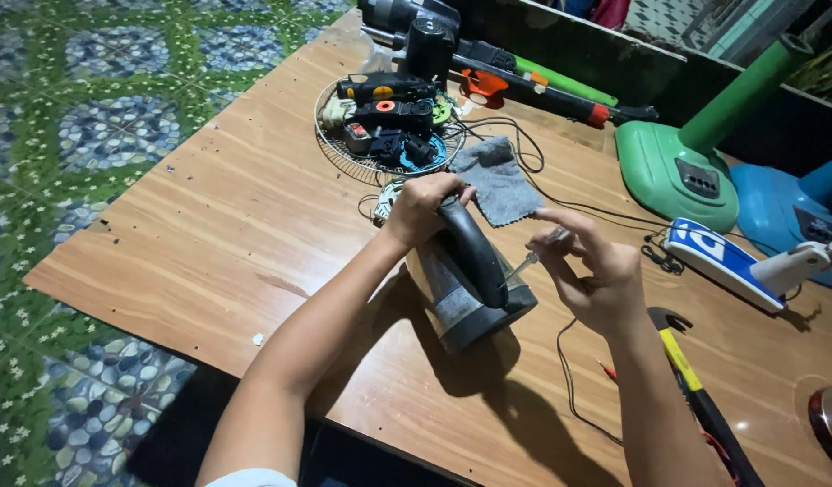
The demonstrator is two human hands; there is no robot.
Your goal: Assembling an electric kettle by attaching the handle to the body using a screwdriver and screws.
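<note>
Head view: a grey electric kettle [461,298] lies tipped on its side at the middle of a wooden table [235,225], its black handle uppermost. Left hand [420,209] is closed over the handle's top end. Right hand [596,275] pinches a thin screwdriver [530,261], tip meeting the handle base; the contact point is hard to make out. A grey cloth [502,185] lies just behind. Further back, a wire fan guard [344,149] holds dark parts, partly overlapped. Green fan base [673,171] and blue fan base [781,212] stand at right, the blue one cut off. A hammer [696,388] runs out of frame. Patterned floor tiles [82,117] show at left.
</note>
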